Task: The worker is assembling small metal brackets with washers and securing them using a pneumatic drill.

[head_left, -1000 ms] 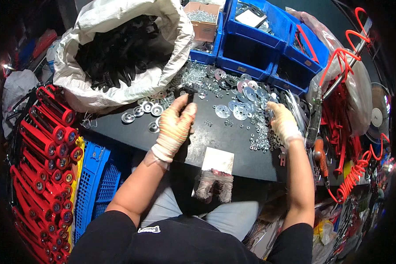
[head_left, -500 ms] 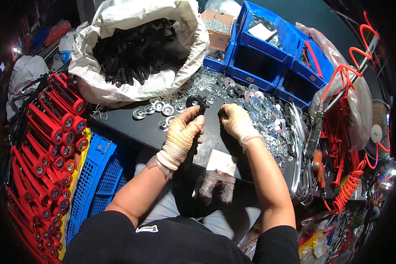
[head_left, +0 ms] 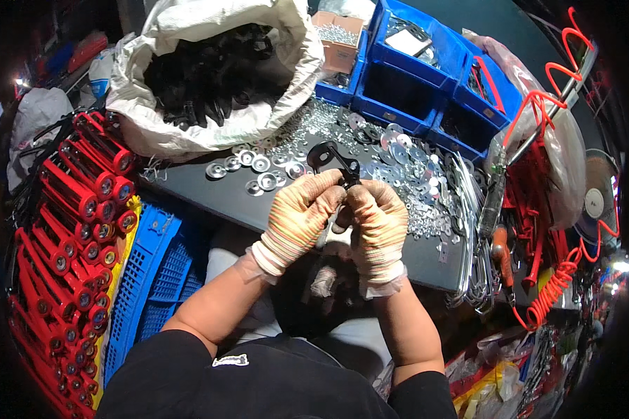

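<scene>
Both hands, in striped knit gloves, are drawn together above the near part of the dark worktable [head_left: 210, 192]. Between them a black bracket-like part [head_left: 326, 156] stands up, with a broad rounded end pointing away to the left and a narrower end at the fingers. My left hand [head_left: 295, 220] is closed on it in a pinch. My right hand [head_left: 379, 227] closes on its right-hand lower end; any small piece within those fingertips is hidden. Silver round washers [head_left: 261, 163] lie just beyond my left hand, and a heap of small metal parts [head_left: 426, 181] lies beyond my right.
A white sack [head_left: 210, 143] of black parts stands at the back left. Blue bins [head_left: 398, 119] fill the back. Red tubular parts [head_left: 70, 244] are stacked left beside a blue crate [head_left: 150, 251]. At right hang a coiled orange hose [head_left: 552, 297] and a tool with an orange handle [head_left: 501, 251].
My right hand has moved left from the small metal parts to meet my left hand at the black part. The part has turned, showing its rounded end. The view has shifted slightly.
</scene>
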The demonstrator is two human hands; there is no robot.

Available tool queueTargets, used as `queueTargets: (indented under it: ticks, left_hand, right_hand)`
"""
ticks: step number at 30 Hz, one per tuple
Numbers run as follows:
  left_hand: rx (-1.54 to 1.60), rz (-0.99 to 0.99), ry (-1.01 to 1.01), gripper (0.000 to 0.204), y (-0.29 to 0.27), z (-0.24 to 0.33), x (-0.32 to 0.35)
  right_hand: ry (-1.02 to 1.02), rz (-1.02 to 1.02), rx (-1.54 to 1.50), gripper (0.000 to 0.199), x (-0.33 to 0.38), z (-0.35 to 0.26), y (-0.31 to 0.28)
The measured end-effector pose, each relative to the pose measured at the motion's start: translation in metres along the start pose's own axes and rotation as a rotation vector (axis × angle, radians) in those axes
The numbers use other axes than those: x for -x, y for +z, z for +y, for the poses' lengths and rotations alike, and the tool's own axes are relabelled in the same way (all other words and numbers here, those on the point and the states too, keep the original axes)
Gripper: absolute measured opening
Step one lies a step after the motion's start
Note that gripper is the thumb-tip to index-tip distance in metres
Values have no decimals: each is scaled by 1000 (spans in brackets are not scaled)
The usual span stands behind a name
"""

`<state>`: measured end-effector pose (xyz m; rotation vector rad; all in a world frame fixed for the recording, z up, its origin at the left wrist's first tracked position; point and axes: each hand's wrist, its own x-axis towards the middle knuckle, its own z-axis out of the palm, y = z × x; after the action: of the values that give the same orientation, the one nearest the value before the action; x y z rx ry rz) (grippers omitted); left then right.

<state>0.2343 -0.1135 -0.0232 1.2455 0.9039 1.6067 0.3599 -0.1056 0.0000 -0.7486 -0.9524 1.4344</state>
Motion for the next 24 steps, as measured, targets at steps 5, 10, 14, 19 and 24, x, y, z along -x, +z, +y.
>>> queueTargets:
  ticks: [5, 10, 14, 19, 24]
  left_hand:
    - [-197, -32, 186, 26, -4, -9, -6]
    - [-368, 72, 277, 19, -33, -35, -15]
    - [40, -40, 16, 29, -16, -38, -17]
    - [191, -15, -3, 27, 4, -22, -21]
    - [135, 39, -81, 25, -1, -15, -12]
  right_hand:
    - [-2, -57, -173, 21, -3, 13, -10]
    - [-304, -256, 1116, 21, -81, -7, -101]
    - [-315, -323, 1738, 22, -143, -52, -244]
    - [134, 231, 517, 11, -147, -40, -185]
    - [-13, -203, 337, 47, -13, -41, -8]
